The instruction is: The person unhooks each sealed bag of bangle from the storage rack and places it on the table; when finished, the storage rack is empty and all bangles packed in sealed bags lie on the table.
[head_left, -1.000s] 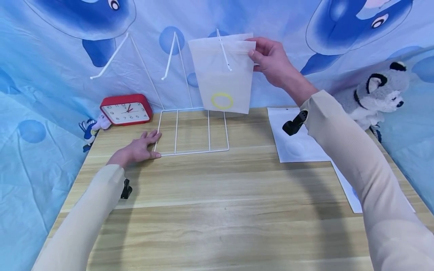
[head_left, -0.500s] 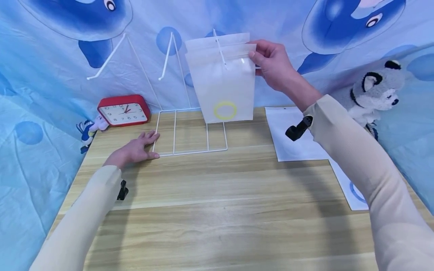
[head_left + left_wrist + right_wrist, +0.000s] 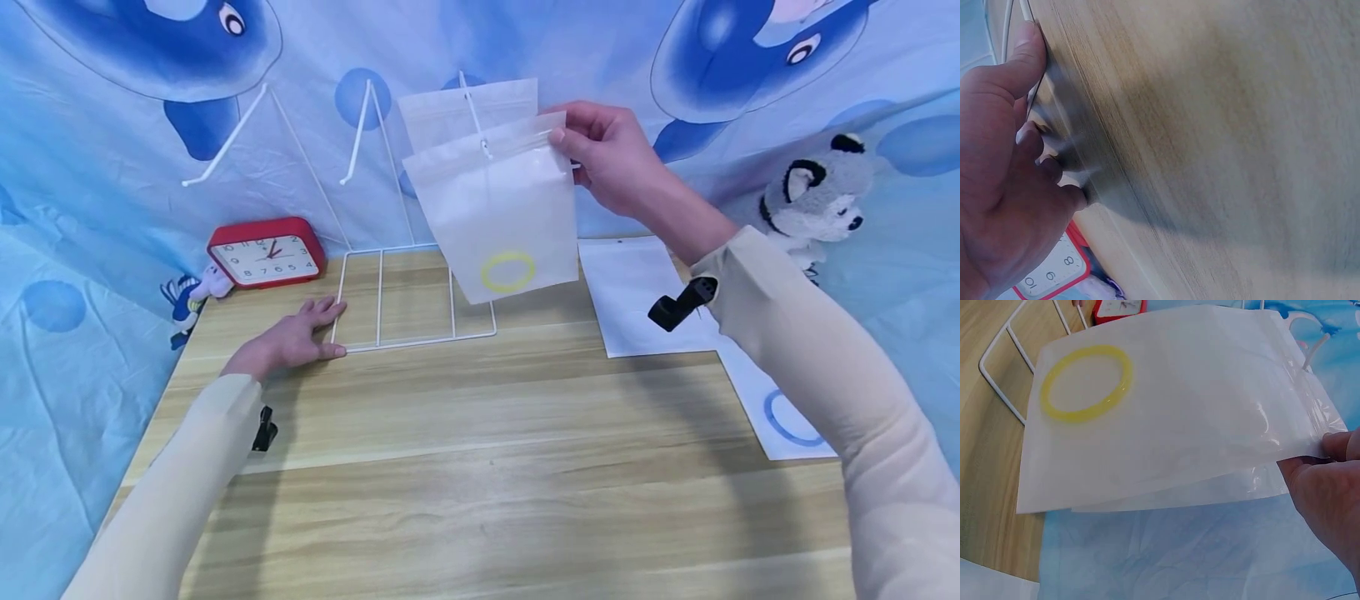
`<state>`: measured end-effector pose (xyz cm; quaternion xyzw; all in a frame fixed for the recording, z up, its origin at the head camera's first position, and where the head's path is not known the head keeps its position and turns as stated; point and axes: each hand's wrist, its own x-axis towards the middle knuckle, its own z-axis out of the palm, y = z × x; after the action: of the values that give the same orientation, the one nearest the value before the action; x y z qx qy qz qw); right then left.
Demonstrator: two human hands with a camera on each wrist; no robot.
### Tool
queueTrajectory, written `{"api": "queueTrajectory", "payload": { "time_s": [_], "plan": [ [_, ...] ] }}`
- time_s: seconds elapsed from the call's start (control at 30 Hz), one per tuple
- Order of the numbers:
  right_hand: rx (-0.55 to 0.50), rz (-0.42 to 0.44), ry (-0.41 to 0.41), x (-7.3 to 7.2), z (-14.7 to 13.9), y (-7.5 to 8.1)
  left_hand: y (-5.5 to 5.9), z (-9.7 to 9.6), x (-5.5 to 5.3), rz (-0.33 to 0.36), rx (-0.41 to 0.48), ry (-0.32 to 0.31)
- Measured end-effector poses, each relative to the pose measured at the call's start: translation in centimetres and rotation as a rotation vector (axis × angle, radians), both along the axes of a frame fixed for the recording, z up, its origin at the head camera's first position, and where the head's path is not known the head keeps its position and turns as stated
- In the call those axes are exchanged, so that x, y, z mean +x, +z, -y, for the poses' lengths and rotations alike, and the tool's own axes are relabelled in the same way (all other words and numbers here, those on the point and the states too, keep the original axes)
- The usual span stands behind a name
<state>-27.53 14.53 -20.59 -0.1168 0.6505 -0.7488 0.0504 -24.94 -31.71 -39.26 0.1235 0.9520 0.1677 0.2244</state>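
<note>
My right hand pinches the top right corner of a translucent white zip bag between thumb and fingers. A yellow ring shows through the lower part of this bag. The bag overlaps the front tip of the right hook of a white wire display rack, at its top hole. Behind it, a second similar bag hangs farther back on the same hook. My left hand rests on the left side of the rack's base, fingers spread and thumb at the front corner.
Two more hooks of the rack point forward at left. A red clock stands beside the rack, with a small plush toy behind. White bags lie at right, one showing a blue ring. A plush husky sits beyond.
My right hand has drawn the front bag forward and down along the hook, tilting it and widening the gap to the bag behind. My left hand has stayed on the rack's base.
</note>
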Motion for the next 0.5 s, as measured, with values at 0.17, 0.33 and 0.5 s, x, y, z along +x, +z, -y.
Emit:
{"api": "queueTrajectory", "payload": {
  "time_s": [0.17,0.33,0.5],
  "plan": [
    [0.000,0.014,0.010,1.2,-0.3,0.0,-0.1,0.1,0.0,0.002,0.000,0.003],
    [-0.040,0.011,0.020,2.2,-0.5,-0.2,-0.1,0.0,0.1,-0.004,0.004,-0.001],
    [-0.097,-0.010,0.032,3.3,-0.8,-0.2,0.1,-0.1,0.1,-0.009,0.005,-0.004]
  ]
}}
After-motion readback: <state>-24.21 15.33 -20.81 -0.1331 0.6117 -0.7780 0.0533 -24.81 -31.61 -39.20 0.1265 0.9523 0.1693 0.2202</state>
